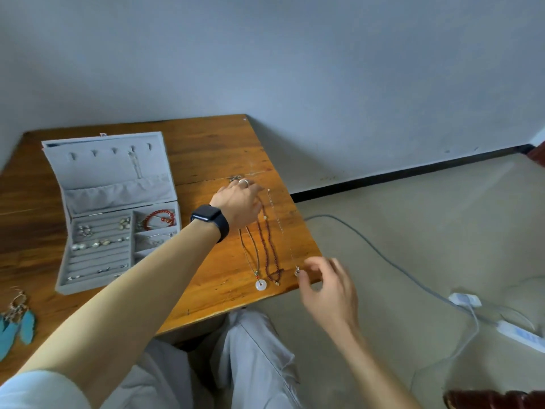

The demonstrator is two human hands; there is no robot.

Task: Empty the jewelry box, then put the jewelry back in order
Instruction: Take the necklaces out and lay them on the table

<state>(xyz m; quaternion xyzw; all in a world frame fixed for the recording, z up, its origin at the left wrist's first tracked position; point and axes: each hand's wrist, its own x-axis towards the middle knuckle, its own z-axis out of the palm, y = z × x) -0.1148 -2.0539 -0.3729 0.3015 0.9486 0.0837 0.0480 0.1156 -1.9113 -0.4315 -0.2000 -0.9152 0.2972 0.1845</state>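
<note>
From the head camera, my left hand [239,206] reaches across to the far ends of three necklaces laid side by side near the bench [206,149] edge; its fingers are hidden past the knuckles, so I cannot tell whether they are pinching anything. My right hand [327,286] hovers at the near corner, fingers apart and curled, just beside the small pendant of the thin silver chain [278,222] but not visibly gripping it. Left of that chain lie the dark red bead necklace [269,249] and the cord necklace with a white ring pendant [260,284]. The grey jewelry box [118,214] stands open further left, with rings, earrings and a red bead bracelet [159,219] in its compartments, so emptying looks unfinished. Blue feather earrings [17,320] lie at the bench's near left.

I judge the silver chain light, limp and quick to tangle or slide off the edge; I would take it at both ends, clasp and pendant, and keep it taut.
</note>
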